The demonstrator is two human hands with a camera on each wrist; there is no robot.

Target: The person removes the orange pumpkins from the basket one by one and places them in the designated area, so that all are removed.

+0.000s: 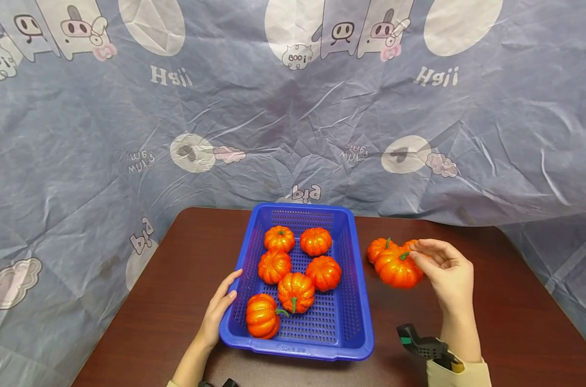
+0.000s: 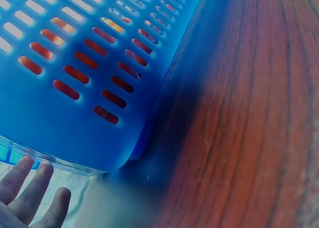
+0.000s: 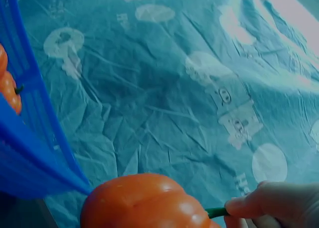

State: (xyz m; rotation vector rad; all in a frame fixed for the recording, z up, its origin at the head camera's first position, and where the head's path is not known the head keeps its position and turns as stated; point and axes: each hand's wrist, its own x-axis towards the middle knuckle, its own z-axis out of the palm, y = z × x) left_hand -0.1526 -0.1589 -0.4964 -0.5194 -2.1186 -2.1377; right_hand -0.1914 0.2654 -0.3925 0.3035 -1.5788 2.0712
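Observation:
A blue plastic basket [image 1: 363,301] stands on the table with several small orange pumpkins [image 1: 297,293] inside. At its left rim is my left hand [image 1: 215,312], fingers fairly straight and touching the edge; the left wrist view shows those fingertips against the basket's rim. My right hand [image 1: 445,271] pinches a pumpkin [image 1: 398,269] by its green stem, to the right of the basket. In the right wrist view the held pumpkin [image 3: 144,203] hangs from thumb and finger. Behind it, partly hidden, a pumpkin [image 1: 377,249] and another pumpkin [image 1: 411,245] are visible.
The dark brown wooden table [image 1: 177,279] extends on both sides of the basket. A grey-blue printed cloth [image 1: 293,118] hangs behind it and along the sides. A black wrist device [image 1: 421,344] sits on the right forearm.

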